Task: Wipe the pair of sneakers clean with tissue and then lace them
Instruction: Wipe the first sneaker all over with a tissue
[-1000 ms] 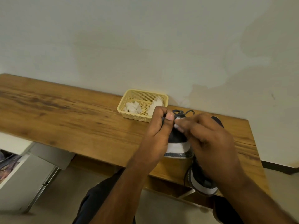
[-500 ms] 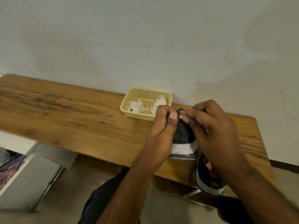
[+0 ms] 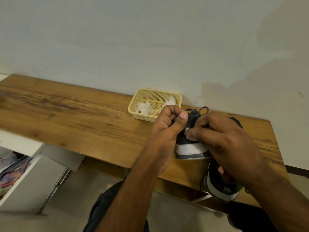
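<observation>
Lacing now, judging by the crumpled tissue [image 3: 144, 108] lying discarded in the yellow basket [image 3: 178, 97] by the wall. Standing one dark sneaker [image 3: 189, 144] heel-toward-camera on the wooden table [image 3: 66, 118], just in front of the basket, with its black lace [image 3: 203, 110] looping up above the tongue. Leaving the second sneaker [image 3: 220, 190] lying at the table's near edge, partly hidden under the right wrist.

Clenching the left hand [image 3: 167, 129] around the upper collar of the upright sneaker, thumb pressed forward, steadying it. Curling the right hand [image 3: 224, 139] over the other side, fingertips [image 3: 192, 138] pinching something pale at the eyelet row, possibly the lace tip, though blur is making that hard to confirm.

Doing this step well: keeping the shoe braced upright so the eyelets stay facing up, feeding the tip through cleanly, pulling both ends to even length before crossing, and avoiding twists in the lace. Watching the second sneaker too, sitting close to the edge and liable to slip off.
</observation>
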